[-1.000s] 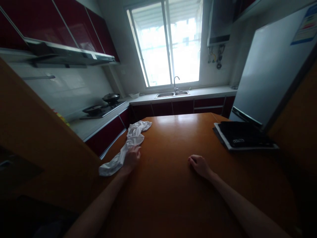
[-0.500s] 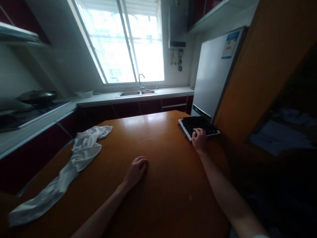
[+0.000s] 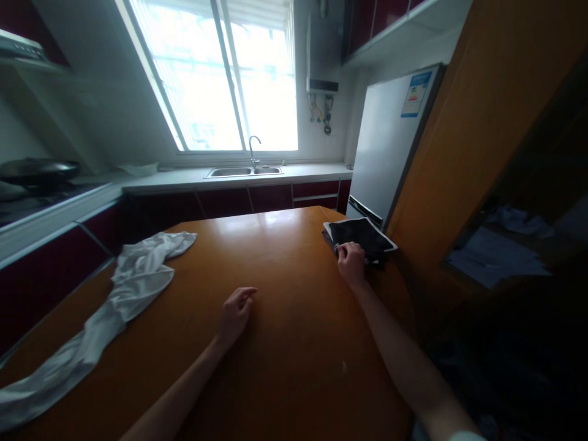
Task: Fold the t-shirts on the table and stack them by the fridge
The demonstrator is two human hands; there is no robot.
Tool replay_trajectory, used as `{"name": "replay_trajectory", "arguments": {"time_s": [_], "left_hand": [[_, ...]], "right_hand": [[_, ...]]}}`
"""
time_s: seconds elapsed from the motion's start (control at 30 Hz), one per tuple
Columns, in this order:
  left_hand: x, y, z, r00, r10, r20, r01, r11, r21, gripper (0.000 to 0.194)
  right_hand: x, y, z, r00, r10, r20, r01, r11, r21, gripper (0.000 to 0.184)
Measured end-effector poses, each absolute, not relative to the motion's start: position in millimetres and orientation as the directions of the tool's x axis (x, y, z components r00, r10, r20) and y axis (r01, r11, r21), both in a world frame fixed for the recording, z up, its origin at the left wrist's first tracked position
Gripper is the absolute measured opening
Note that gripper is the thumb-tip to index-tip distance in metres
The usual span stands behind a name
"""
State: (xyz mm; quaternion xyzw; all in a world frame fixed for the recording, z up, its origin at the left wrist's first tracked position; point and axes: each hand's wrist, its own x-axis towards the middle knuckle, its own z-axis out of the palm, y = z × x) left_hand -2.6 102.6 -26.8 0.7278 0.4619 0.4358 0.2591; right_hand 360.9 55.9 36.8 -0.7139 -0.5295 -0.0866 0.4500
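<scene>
My right hand (image 3: 351,264) is at the near edge of a flat stack on the right of the wooden table (image 3: 275,257). Its fingers are pinched on a thin black piece, probably cloth (image 3: 374,258), that sticks out at the stack's near side. On top of the stack lies a black sheet with a white border (image 3: 356,231). My left hand (image 3: 235,315) rests on the table near the middle, fingers loosely curled together, with nothing seen in them. A crumpled white cloth (image 3: 133,282) stretches along the table's left side.
Beyond the table runs a white counter (image 3: 174,177) with a steel sink (image 3: 229,172) and tap. A wok (image 3: 39,169) sits on the stove at far left. A fridge (image 3: 390,141) and a wooden panel (image 3: 441,165) border the right side. Papers (image 3: 500,254) lie past the panel.
My right hand has drawn back toward me and left, bringing the near part of the black piece off the stack and uncovering more of the white-bordered sheet. The view has turned slightly right.
</scene>
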Motion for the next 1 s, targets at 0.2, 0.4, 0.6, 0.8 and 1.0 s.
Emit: {"name": "replay_trajectory", "arguments": {"time_s": [0.2,0.4,0.6,0.8,1.0], "left_hand": [[-8,97,-16,-0.117,0.923,0.366,0.359,-0.305,0.882,0.03],[-1,78,-4,-0.025,0.888,0.46,0.458,-0.399,0.794,0.02],[9,59,-2,0.457,0.66,0.596,0.429,-0.751,0.503,0.017],[10,58,-2,0.455,0.642,0.617,0.421,-0.766,0.485,0.032],[0,55,5,0.544,0.61,0.576,0.45,-0.792,0.413,0.029]], "right_hand": [[270,28,44,-0.413,0.878,0.241,0.438,0.423,-0.793,0.031],[290,39,30,-0.081,0.96,0.267,0.669,0.251,-0.699,0.016],[271,28,26,-0.145,0.964,0.224,0.899,0.223,-0.377,0.013],[242,2,50,-0.267,0.847,0.459,0.848,0.433,-0.306,0.028],[210,-28,49,-0.572,0.685,0.451,0.292,0.684,-0.669,0.016]]}}
